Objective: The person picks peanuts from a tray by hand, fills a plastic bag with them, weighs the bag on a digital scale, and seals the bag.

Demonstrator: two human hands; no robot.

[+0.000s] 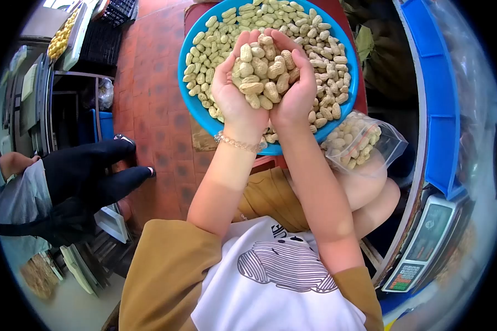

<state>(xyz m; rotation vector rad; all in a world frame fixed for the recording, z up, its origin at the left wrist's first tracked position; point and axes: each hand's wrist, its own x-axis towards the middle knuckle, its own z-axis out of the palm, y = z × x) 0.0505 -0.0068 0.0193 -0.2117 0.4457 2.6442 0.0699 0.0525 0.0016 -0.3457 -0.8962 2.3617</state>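
Cupped side by side, my left hand (232, 91) and my right hand (298, 96) hold a heap of unshelled peanuts (268, 71) between them. Both are just above a wide blue basin (185, 71), which is full of more peanuts in their shells (327, 60). A beaded bracelet (238, 144) circles my left wrist. Beside my right forearm, a clear zip bag (389, 144) partly filled with peanuts rests on my leg. The fingers curl up around the heap, and the undersides of the hands are hidden.
A digital scale (425, 237) stands at the right, below blue trays (444, 105). Another person (66, 182) in dark trousers is at the left, on the red tiled floor (152, 99). Black crates (102, 47) and shelving are at the upper left.
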